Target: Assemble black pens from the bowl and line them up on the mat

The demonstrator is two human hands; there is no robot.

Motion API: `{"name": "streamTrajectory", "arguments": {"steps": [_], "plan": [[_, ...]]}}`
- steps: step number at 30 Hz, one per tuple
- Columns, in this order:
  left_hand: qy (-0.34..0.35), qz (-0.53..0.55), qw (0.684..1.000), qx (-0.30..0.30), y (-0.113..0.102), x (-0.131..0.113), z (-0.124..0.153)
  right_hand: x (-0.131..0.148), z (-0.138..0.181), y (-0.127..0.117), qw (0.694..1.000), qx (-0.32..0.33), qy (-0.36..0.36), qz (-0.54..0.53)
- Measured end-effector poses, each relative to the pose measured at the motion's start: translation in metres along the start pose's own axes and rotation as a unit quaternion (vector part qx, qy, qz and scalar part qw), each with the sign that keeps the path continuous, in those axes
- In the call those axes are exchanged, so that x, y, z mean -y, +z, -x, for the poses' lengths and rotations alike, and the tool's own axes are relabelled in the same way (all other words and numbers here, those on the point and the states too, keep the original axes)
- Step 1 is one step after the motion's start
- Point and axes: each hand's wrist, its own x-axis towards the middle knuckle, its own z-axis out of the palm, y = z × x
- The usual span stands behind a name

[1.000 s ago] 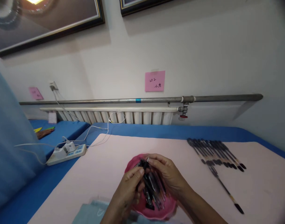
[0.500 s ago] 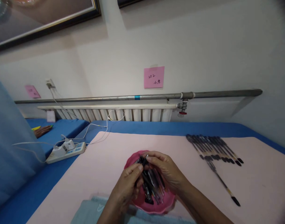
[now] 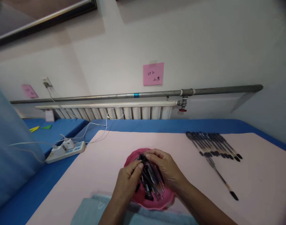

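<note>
My left hand and my right hand meet over a pink bowl with a wavy rim. Both are closed in a pinch around a small black pen part, mostly covered by the fingers. Beneath them, the bowl holds clear pen barrels and black pen pieces. To the right, several black-capped pens lie side by side in a slanted row. One more pen lies apart, in front of that row, its dark end toward me.
Pink paper covers the blue bed. A light blue cloth lies at the near edge. On the left is a power strip with plugs and white cables; behind are a radiator and a pipe.
My hands stay over the bowl, and the part between them has shifted slightly. Another person's hand at the far left has gone from view. The camera view has shifted a little.
</note>
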Motion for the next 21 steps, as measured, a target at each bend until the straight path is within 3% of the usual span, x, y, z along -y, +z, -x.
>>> {"name": "streamTrajectory", "arguments": {"steps": [2, 7, 9, 13, 15, 19, 21], "plan": [[-0.019, -0.004, 1.0, -0.02, -0.007, 0.001, -0.001, 0.001, 0.0, 0.0, 0.999, 0.003, -0.013, 0.041], [-0.074, -0.016, 0.986, -0.15, -0.027, 0.007, -0.007, 0.004, 0.003, -0.002, 0.974, 0.01, -0.053, 0.221], [-0.075, -0.025, 0.983, -0.164, -0.03, 0.008, -0.009, 0.003, 0.008, -0.001, 0.929, 0.072, -0.055, 0.36], [-0.071, -0.044, 0.986, -0.148, -0.026, 0.008, -0.008, -0.003, 0.024, 0.009, 0.744, 0.162, -0.073, 0.644], [-0.066, -0.051, 0.987, -0.137, -0.023, 0.007, -0.007, -0.009, 0.029, 0.015, 0.683, 0.164, -0.078, 0.707], [-0.059, -0.057, 0.989, -0.121, -0.019, 0.007, -0.005, -0.023, 0.032, 0.02, 0.645, 0.167, -0.066, 0.743], [-0.063, -0.051, 0.99, -0.115, -0.02, 0.007, -0.006, -0.025, 0.032, 0.018, 0.649, 0.166, -0.068, 0.739]]}}
